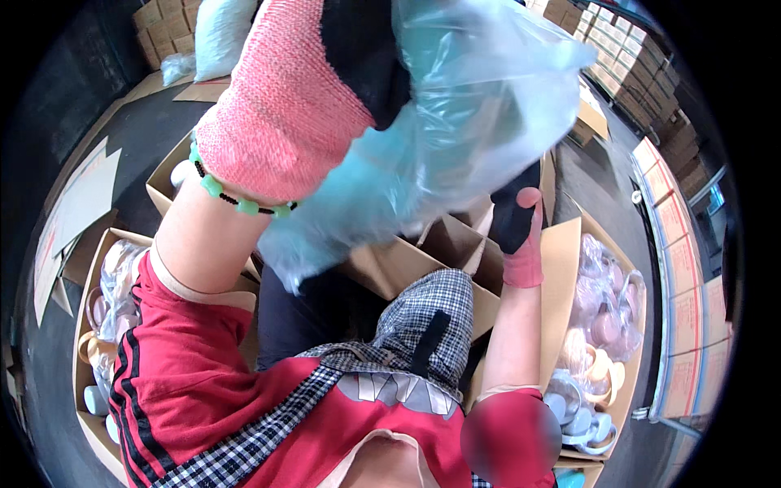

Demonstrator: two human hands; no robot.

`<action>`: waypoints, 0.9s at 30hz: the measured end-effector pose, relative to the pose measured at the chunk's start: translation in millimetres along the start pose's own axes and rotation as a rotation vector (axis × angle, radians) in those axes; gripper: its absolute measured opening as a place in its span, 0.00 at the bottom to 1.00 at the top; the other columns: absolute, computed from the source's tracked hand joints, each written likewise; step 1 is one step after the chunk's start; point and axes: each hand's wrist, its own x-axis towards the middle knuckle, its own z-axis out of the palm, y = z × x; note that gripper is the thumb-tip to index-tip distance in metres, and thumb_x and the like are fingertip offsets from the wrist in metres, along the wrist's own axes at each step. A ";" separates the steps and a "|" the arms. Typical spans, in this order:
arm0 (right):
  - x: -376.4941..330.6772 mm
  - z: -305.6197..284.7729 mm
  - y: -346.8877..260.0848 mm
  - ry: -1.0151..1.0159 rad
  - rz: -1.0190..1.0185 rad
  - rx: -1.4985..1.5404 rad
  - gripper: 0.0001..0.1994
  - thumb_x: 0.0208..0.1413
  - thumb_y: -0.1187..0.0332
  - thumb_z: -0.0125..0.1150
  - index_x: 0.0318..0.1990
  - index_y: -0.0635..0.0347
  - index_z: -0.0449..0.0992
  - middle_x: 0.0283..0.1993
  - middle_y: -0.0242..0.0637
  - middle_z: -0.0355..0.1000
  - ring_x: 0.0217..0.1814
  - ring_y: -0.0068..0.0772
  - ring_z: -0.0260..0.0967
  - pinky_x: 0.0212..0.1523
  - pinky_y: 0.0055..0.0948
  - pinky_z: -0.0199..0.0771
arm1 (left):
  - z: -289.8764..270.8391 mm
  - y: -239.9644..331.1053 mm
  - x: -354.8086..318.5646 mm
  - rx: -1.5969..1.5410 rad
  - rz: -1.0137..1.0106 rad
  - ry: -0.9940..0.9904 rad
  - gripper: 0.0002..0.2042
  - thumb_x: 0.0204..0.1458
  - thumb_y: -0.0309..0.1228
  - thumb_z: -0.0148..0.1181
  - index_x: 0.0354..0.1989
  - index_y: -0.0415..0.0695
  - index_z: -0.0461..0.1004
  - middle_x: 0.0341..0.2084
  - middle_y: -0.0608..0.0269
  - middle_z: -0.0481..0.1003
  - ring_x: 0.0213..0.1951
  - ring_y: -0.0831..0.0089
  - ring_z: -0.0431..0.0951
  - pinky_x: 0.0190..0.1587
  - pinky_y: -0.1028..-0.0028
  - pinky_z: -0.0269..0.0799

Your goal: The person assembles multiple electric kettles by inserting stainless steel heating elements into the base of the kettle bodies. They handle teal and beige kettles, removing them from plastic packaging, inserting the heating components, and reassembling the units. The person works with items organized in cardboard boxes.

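A clear plastic bag (480, 106) with something turquoise inside is lifted high in front of me, filling the upper middle of the view. My left hand (301, 98), in a pink knit glove with a black coating, grips it; the fingertips run out at the top edge. Below the bag's right side is my right hand (519, 228), in the same kind of glove. It is over the edge of an open cardboard box with dividers (455, 244), its fingers partly hidden behind the bag. Whether it touches the bag I cannot tell.
Open cartons on both sides hold wrapped cups, some pink and cream on the left (102, 325), purple, cream and blue-grey on the right (602, 325). Flat cardboard (77, 220) leans at far left. Stacked cartons (675, 260) line the right; a large filled bag (220, 41) stands behind.
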 end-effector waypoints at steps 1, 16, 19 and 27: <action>-6.5 -2.5 0.9 0.067 0.037 -0.026 0.33 0.54 0.48 0.44 0.59 0.65 0.50 0.59 0.41 0.54 0.60 0.36 0.52 0.60 0.36 0.52 | -6.3 -2.9 -8.5 0.308 0.209 -0.065 0.05 0.47 0.27 0.50 0.28 0.37 0.69 0.23 0.60 0.71 0.26 0.69 0.73 0.30 0.74 0.69; -154.5 -37.2 109.7 -0.223 0.355 0.161 0.22 0.57 0.63 0.43 0.56 0.63 0.52 0.57 0.39 0.57 0.56 0.33 0.57 0.57 0.30 0.56 | -136.0 -80.1 -120.5 0.409 0.141 0.281 0.18 0.54 0.38 0.48 0.48 0.41 0.62 0.40 0.59 0.67 0.42 0.72 0.69 0.45 0.73 0.67; -189.8 -41.7 120.3 -0.218 0.363 -0.172 0.23 0.54 0.67 0.46 0.57 0.63 0.51 0.57 0.40 0.57 0.57 0.35 0.56 0.57 0.30 0.55 | -170.6 -114.1 -146.2 0.256 0.055 0.517 0.28 0.48 0.39 0.51 0.55 0.37 0.53 0.51 0.50 0.59 0.51 0.59 0.61 0.53 0.65 0.56; -167.3 -25.2 24.5 0.067 0.518 -0.062 0.33 0.47 0.57 0.52 0.58 0.63 0.51 0.59 0.40 0.53 0.61 0.35 0.50 0.60 0.34 0.49 | -231.5 -167.2 -223.3 1.741 -0.163 -0.405 0.23 0.42 0.34 0.57 0.49 0.42 0.63 0.51 0.46 0.58 0.52 0.54 0.60 0.57 0.58 0.50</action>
